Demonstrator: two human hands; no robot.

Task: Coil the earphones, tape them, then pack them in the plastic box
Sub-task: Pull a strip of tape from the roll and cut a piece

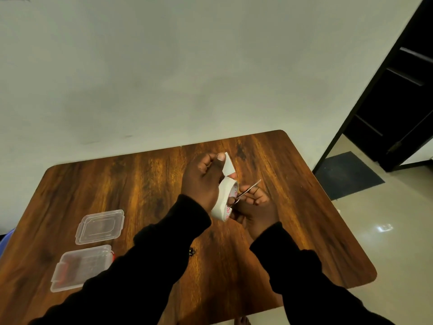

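Note:
My left hand [203,181] grips a white tape roll [226,198] above the middle of the wooden table [293,207], and its thumb and fingers pinch a pulled-out strip of white tape [227,165] that stands up from the roll. My right hand [254,207] holds small metal scissors [248,189] just right of the roll, blades pointing up and right. A clear plastic box [80,268] lies at the table's left front, with its clear lid [99,226] beside it, farther back. A small black bit [191,252], possibly the earphones, peeks out beside my left sleeve; the rest is hidden.
A pale wall stands behind the table. A dark doorway [398,102] and a dark floor mat [346,174] lie to the right, over a shiny tiled floor. A bare foot [242,321] shows under the table's front edge.

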